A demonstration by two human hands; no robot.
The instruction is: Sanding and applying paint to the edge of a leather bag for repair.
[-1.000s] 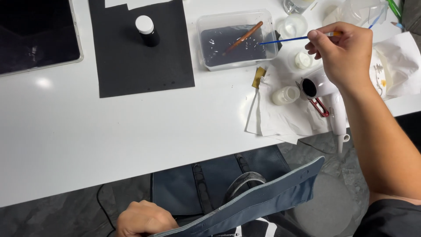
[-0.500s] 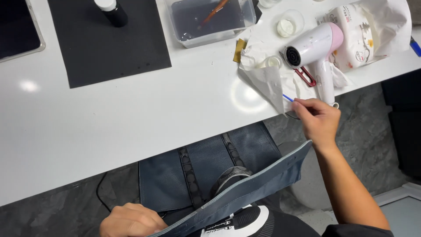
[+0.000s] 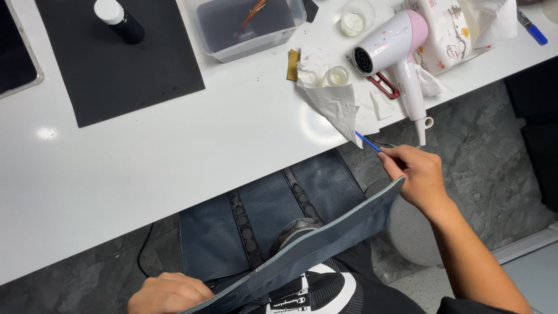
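Blue brush (image 3: 367, 141) and dark bag (image 3: 279, 229).
The thin brush sticks out toward the white table edge; the grey-blue leather bag lies open on the lap, its flap edge raised.

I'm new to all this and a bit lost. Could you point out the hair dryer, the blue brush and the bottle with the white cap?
hair dryer (image 3: 390, 42): head view, on its white barrel.
blue brush (image 3: 368, 141): head view, on the blue handle.
black bottle (image 3: 123, 24): head view, on its dark body.
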